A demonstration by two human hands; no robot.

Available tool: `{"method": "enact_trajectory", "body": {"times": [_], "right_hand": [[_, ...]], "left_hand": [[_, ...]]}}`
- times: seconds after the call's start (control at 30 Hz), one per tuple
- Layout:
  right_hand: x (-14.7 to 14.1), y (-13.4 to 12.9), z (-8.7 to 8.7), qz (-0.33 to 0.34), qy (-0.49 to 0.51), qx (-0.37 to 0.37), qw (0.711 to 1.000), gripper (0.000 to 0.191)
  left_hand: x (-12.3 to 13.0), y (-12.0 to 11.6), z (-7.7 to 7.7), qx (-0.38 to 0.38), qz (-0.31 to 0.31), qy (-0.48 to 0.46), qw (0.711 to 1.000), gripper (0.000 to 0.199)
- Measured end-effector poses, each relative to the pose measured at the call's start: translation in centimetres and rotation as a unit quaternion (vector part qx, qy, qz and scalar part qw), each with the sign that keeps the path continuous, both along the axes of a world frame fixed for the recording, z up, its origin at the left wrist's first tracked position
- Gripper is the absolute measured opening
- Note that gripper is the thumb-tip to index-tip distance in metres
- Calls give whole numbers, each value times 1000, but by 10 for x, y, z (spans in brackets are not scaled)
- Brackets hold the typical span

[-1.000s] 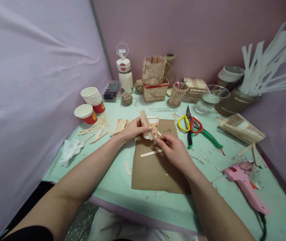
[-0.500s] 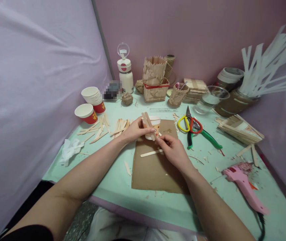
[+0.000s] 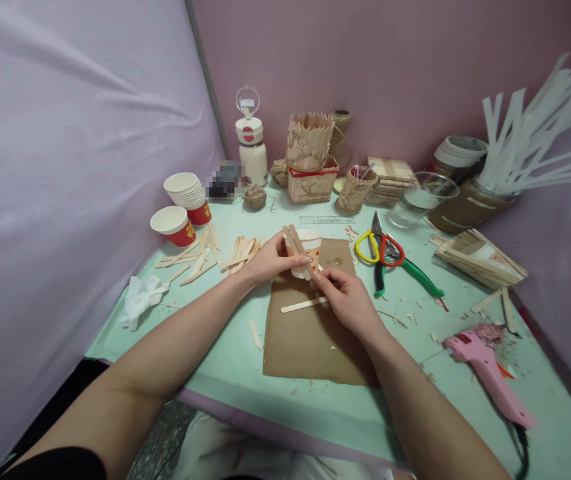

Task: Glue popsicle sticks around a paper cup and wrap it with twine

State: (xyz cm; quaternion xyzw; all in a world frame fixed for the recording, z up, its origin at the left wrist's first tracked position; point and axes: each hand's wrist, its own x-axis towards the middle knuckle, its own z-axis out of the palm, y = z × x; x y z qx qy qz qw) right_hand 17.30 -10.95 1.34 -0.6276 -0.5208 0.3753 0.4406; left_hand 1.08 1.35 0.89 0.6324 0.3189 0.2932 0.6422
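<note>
My left hand (image 3: pixel 271 259) is closed round a paper cup (image 3: pixel 314 245) with a printed pattern, its thumb across the front. Two flat craft sticks (image 3: pixel 294 241) lie side by side and slanted against the cup's wall, under that thumb. With thumb and fingertips, my right hand (image 3: pixel 349 293) pinches the lower end of the sticks; its grip is partly hidden. Below the cup, a single loose craft stick (image 3: pixel 301 306) rests on a brown cardboard sheet (image 3: pixel 305 353), near the right hand's fingers.
Loose craft sticks (image 3: pixel 239 253) and stacked paper cups (image 3: pixel 199 212) are on the left. Scissors (image 3: pixel 376 248) and green-handled pliers (image 3: pixel 423 277) lie right of the cardboard. A pink glue gun (image 3: pixel 488 377) rests at front right. Behind stand a bottle (image 3: pixel 253 163) and a water bowl (image 3: pixel 418 200).
</note>
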Motion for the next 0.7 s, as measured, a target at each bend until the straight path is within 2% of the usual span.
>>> {"method": "enact_trajectory", "body": {"times": [0.47,0.57,0.7], "right_hand": [[1,0,-2,8,-18,-5,1000,36],[2,0,-3,11,-62,-9,998,35],[4,0,1,-1,-176,-22,984,25]], "left_hand": [[0,1,-1,20,-9,-11,1000,64],[0,0,0,26,-10,-18,999,70],[-2,0,4,50,-23,0,999,82]]}}
